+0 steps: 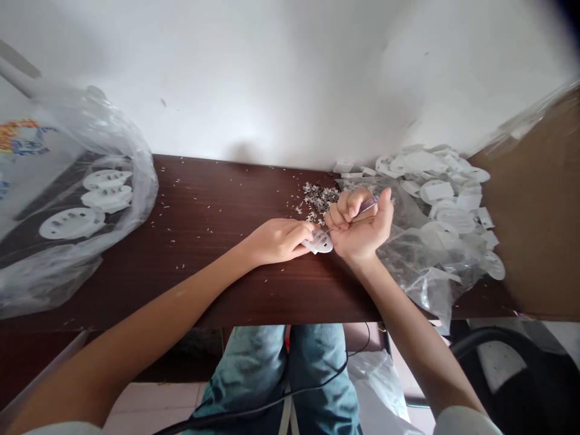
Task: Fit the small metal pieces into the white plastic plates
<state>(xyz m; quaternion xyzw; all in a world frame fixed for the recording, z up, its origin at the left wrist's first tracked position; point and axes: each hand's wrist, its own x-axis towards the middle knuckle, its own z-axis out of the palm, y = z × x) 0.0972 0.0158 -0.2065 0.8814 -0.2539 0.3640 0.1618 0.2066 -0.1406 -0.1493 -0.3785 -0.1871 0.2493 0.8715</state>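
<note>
A dark wood-veneer table (194, 290) was set against a white wall (254, 78), w/ a cardboard box flap (532, 205) standing at the R end. A clear plastic bag (435, 266) lay open at the R, heaped w/ white plastic discs & tags (437, 190), some spilled past its mouth. A 2nd clear bag (131, 181) was seen at the L, w/ slotted white discs (71, 223) inside.

The L hand (276, 241) was curled & pressed down, w/ a small slotted white plastic disc (321, 243) pinched btwn fingers & thumb, just above the tabletop, btwn the two hands. The R hand (360, 223) was closed in a tight fist-like grip around a purple-handled metal-tipped tool (368, 205), its tip held at the disc. Exact tip contact couldn't be told, as it was partly hidden by fingers.

A heap of grey-white scraps (319, 196) was piled just beyond the hands, w/ loose specks (203, 229) strewn over the table.

Slippage of the tip was judged the main risk: a jab into L fingers could be caused by the small disc shifting under pressure. Cracking could be caused by over-levering at the slots. Scraps could be scattered by a sudden arm sweep.
</note>
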